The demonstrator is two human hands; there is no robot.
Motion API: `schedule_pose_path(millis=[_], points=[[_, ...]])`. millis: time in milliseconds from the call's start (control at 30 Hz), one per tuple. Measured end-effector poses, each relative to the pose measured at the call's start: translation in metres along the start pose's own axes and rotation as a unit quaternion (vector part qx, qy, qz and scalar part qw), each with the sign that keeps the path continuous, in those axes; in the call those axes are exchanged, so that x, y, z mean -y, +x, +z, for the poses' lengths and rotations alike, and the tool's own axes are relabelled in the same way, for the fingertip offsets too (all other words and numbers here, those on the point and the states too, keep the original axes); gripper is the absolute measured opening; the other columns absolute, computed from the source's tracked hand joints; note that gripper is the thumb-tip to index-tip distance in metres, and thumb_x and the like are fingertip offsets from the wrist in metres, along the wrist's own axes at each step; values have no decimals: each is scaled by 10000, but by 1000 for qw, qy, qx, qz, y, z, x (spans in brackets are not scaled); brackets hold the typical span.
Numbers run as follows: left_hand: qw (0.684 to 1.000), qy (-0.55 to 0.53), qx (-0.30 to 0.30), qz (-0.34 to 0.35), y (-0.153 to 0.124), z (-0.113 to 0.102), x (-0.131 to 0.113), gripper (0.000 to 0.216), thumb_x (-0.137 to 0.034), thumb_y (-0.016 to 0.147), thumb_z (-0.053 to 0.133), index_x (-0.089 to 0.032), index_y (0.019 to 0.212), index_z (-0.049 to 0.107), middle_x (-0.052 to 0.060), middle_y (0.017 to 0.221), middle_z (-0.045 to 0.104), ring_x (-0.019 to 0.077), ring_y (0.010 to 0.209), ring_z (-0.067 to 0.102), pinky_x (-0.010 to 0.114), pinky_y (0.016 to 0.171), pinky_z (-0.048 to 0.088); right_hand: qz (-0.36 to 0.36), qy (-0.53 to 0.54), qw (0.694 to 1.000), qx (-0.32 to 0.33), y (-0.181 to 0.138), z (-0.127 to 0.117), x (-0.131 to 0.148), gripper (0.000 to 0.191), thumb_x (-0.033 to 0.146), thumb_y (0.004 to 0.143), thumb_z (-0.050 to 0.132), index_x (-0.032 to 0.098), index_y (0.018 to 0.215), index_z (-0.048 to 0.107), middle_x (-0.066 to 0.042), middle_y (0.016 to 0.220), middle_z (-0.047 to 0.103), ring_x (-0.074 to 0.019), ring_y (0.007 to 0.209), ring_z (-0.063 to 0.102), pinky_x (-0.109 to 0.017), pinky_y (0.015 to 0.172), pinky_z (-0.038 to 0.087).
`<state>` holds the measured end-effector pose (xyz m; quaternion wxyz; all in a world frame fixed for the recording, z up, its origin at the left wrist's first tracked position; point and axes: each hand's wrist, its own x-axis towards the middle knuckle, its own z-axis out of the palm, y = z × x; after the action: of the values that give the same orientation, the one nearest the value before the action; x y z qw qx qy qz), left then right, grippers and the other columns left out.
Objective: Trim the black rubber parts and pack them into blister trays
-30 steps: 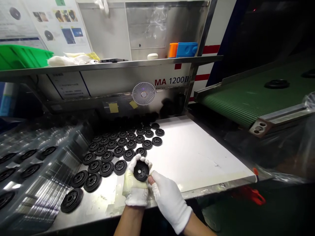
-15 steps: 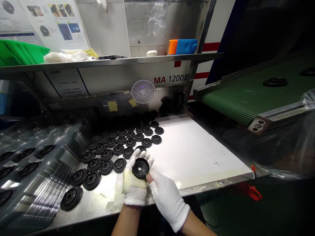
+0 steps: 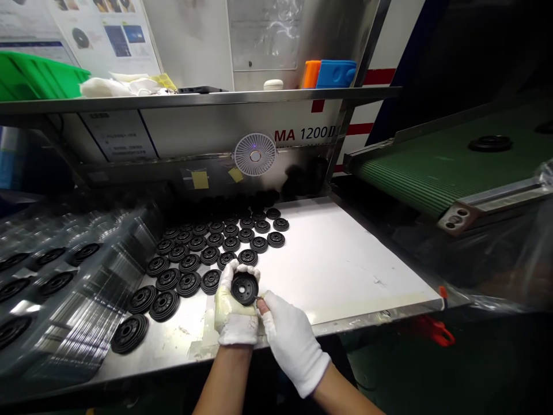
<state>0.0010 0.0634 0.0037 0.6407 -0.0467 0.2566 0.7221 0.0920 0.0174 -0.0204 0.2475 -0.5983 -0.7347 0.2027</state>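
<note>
My left hand [image 3: 235, 314], in a white glove, is closed around a black round rubber disc [image 3: 244, 287] with a centre hole, held face up over the steel bench. My right hand [image 3: 291, 340], also gloved, is pinched against the disc's lower right edge, perhaps on a small tool that I cannot make out. Just beyond my hands, several identical black discs [image 3: 207, 253] lie in rows on the bench.
A white board [image 3: 345, 265] covers the right part of the steel bench [image 3: 173, 346]. Clear plastic trays [image 3: 56, 282] holding discs lie at left. A green conveyor [image 3: 432, 167] carrying a disc runs at right. A shelf [image 3: 194, 99] and a small fan [image 3: 254, 154] stand behind.
The disc has been tilted and turned a little in my left hand, and my right fingertips have shifted along its lower edge. The view has moved slightly.
</note>
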Motion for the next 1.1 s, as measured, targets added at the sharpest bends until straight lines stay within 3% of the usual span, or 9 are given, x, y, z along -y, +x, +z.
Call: schedule_pose_path(millis=[133, 233, 300, 500, 633, 733, 867, 1000, 1100], points=[[999, 32, -5, 37, 0, -7, 2, 125, -133, 789, 521, -168, 877, 602, 9, 711, 600, 126, 707, 619, 302, 760, 536, -11, 16, 1000, 7, -3, 3, 1, 284, 321, 925, 298, 227, 827, 548, -5, 752, 638, -150, 667, 573, -281, 569, 303], [995, 97, 27, -6, 1, -15, -1, 231, -147, 761, 524, -158, 979, 599, 85, 890, 641, 208, 838, 636, 402, 756, 540, -11, 13, 1000, 1, -4, 1, -2, 293, 337, 925, 291, 226, 820, 541, -3, 747, 638, -152, 650, 569, -285, 558, 299], [991, 119, 45, -42, 0, -18, -4, 266, -158, 741, 520, -142, 995, 596, 116, 902, 637, 241, 835, 634, 430, 704, 544, -10, 13, 1000, -9, -3, -1, -5, 277, 330, 922, 304, 225, 827, 541, -4, 750, 641, -155, 653, 569, -289, 564, 302], [994, 49, 44, -82, 0, -10, -4, 18, -138, 747, 556, -152, 747, 566, 8, 639, 537, 116, 601, 560, 261, 597, 519, -3, -8, 1000, -21, -3, -4, -5, 230, 283, 918, 318, 241, 906, 544, -5, 789, 652, -160, 680, 580, -293, 577, 293], [999, 34, 27, -33, 1, -5, -1, 37, -161, 770, 565, -163, 734, 558, -9, 632, 532, 105, 604, 558, 257, 630, 527, -5, -6, 1000, -10, -7, 0, 2, 255, 322, 919, 306, 241, 853, 539, 2, 758, 643, -152, 655, 565, -281, 555, 287], [998, 63, 23, -7, 1, -9, -2, 96, -131, 758, 556, -164, 841, 590, 20, 733, 588, 137, 714, 604, 318, 727, 539, -10, -12, 1000, -9, -8, 0, 3, 283, 340, 919, 298, 232, 786, 524, 5, 724, 628, -148, 630, 554, -282, 546, 280], [989, 125, 39, -65, 0, -15, -5, 234, -161, 737, 522, -158, 957, 601, 90, 859, 621, 243, 837, 626, 448, 717, 539, -10, -12, 1000, -22, -7, -3, -4, 250, 322, 919, 310, 238, 853, 536, 3, 767, 641, -150, 657, 562, -286, 565, 287], [994, 65, 26, -88, 0, -10, -4, 33, -158, 755, 544, -152, 771, 573, 16, 673, 555, 136, 647, 583, 302, 640, 535, 2, -7, 1000, -20, -8, -5, -6, 248, 318, 921, 307, 237, 908, 541, -10, 799, 644, -154, 688, 574, -283, 575, 295], [997, 31, 23, -63, 1, -6, 0, 68, -173, 792, 531, -160, 727, 549, -3, 642, 532, 107, 613, 558, 259, 634, 525, -3, -9, 1000, -11, -10, -4, -1, 236, 308, 915, 320, 234, 901, 544, -12, 803, 639, -152, 690, 575, -283, 574, 295]])
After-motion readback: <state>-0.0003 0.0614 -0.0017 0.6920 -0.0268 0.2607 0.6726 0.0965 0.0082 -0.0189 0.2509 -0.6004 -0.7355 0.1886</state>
